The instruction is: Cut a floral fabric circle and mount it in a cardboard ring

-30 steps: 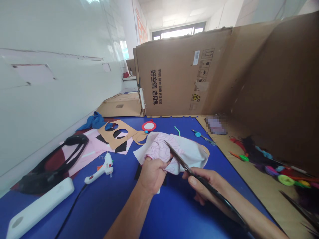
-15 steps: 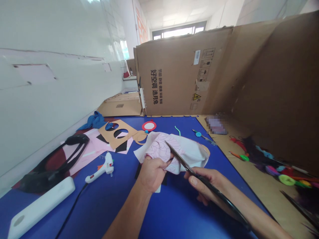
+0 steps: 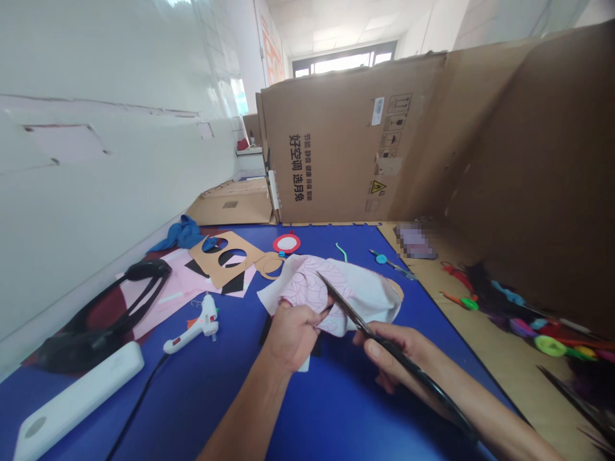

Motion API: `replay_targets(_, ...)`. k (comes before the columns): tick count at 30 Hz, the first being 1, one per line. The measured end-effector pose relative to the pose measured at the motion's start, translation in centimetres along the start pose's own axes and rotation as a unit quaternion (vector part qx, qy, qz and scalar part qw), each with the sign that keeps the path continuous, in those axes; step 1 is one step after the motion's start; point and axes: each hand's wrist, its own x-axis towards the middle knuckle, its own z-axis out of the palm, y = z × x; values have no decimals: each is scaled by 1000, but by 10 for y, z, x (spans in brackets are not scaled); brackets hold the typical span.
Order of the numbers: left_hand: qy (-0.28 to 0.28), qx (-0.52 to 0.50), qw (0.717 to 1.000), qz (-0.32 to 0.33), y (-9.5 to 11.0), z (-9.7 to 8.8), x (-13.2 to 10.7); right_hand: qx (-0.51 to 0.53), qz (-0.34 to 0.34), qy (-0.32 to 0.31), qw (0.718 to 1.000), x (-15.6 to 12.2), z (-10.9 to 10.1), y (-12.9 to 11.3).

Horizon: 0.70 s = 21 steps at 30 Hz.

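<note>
My left hand [image 3: 293, 333] is closed on the near edge of a pale fabric piece [image 3: 365, 291] printed with light purple petal-like lines. In my right hand [image 3: 396, 352] is a long pair of dark-handled scissors [image 3: 343, 306], pointing up and to the left. Their blades lie over the fabric's printed side, close to my left fingertips. Whether the lower blade is under the cloth cannot be made out. Dark and white scraps show partly beneath my left hand.
Left on the blue table [image 3: 211, 397] lie a white glue gun [image 3: 195, 330], a white oblong device [image 3: 81, 397], black straps [image 3: 148, 275] and cut brown card [image 3: 225, 256]. A compass [image 3: 391, 262] and red-rimmed disc [image 3: 287, 243] lie behind. Cardboard walls [image 3: 346, 147] stand around the back and right.
Almost nothing differs. The view has shifted very slightly, while both hands, the scissors and the fabric keep their positions.
</note>
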Motion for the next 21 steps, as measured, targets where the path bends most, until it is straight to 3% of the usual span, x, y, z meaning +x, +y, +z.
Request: replay_targets(21, 2, -6, 1000, -8, -4, 1, -1, 13, 8, 2, 1000, 0, -1, 6)
